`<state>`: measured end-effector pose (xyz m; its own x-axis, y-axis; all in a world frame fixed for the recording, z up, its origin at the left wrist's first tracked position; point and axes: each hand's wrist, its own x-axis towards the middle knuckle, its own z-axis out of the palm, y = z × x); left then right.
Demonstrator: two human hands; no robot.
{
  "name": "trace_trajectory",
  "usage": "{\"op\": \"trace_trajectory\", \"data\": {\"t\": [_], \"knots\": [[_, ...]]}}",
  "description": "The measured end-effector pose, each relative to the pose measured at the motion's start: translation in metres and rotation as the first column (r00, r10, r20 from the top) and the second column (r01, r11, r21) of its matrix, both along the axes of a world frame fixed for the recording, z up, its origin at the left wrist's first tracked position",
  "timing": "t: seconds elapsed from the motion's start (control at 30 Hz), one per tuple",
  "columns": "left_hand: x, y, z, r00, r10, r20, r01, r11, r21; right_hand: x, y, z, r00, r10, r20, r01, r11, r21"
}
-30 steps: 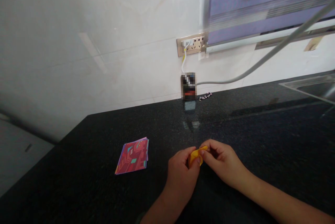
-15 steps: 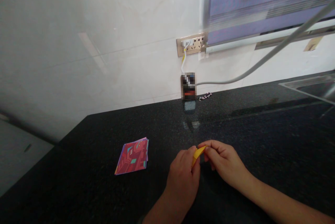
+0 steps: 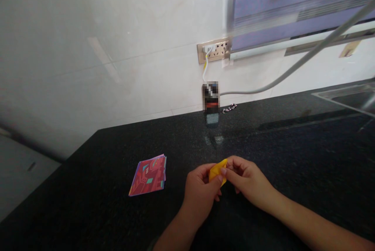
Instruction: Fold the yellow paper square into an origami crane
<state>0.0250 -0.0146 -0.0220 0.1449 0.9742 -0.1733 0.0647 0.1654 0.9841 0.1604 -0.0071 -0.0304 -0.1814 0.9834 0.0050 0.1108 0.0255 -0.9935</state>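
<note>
The folded yellow piece, creased and tapering to an upper corner, is pinched by the left hand and the right hand, over the dark speckled countertop.

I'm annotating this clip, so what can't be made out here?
Head view:
Yellow piece: parts hidden by the left hand and right hand.
Stacked sheets: lower ones, mostly covered by the topmost.
Upright object: details, pixelated.
Grey cable: far end, cut off by the right edge.

The left hand and right hand pinch folded yellow paper.
</note>
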Motion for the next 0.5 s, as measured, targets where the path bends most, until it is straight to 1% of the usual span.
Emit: {"op": "trace_trajectory", "data": {"t": [0.13,0.3,0.4,0.5], "knots": [[0.0005,-0.0007,0.0035,0.999,-0.016,0.051,0.017,0.999,-0.033,0.0006,-0.0001,-0.0027,1.0,-0.006,0.0,0.006,1.0,-0.01],[0.0007,-0.001,0.0008,0.996,-0.034,0.088,0.037,0.999,-0.026,0.0014,0.0,-0.0045,1.0,-0.021,0.017,0.022,0.999,-0.035],[0.0004,-0.0012,-0.0006,0.998,-0.021,0.055,0.022,1.0,-0.02,0.0009,-0.0002,-0.0036,0.999,-0.032,0.023,0.032,0.999,-0.019],[0.0,-0.0018,-0.0011,1.0,0.006,-0.004,-0.006,1.0,0.019,-0.0003,-0.0007,-0.0022,0.999,-0.034,0.014,0.034,0.999,0.005]]}}
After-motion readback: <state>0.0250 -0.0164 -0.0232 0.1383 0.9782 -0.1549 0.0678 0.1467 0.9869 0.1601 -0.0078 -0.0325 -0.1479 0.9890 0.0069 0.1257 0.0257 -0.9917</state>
